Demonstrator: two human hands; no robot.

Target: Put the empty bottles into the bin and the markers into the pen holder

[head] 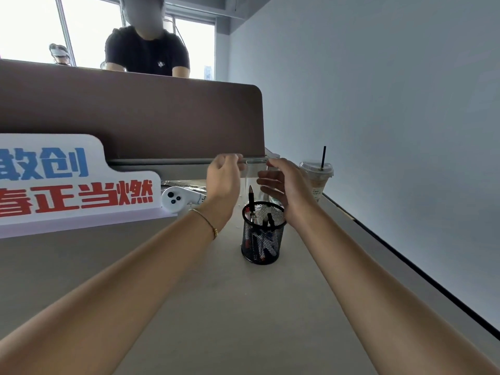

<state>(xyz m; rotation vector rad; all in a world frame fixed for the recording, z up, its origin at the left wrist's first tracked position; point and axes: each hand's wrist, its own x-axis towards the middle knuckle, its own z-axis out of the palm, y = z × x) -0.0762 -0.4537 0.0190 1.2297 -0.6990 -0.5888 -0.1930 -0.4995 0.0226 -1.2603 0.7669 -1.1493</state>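
A clear, see-through bottle [253, 173] is held upright above the desk, just behind the pen holder [263, 239]. My left hand [223, 180] pinches its top from the left. My right hand [286, 185] curls its fingers around its body from the right. The bottle's outline is faint and its base is hard to make out. The pen holder is a black mesh cup on the desk, directly below my hands. Several markers [251, 201] stand in it, one black one sticking well above the rim. No bin is in view.
An iced coffee cup [316, 177] with a black straw stands right of my hands near the desk's right edge. A white controller [176, 198] and a red-and-blue lettered sign [75, 180] sit at left. A brown divider [135, 117] rises behind, with a person beyond it.
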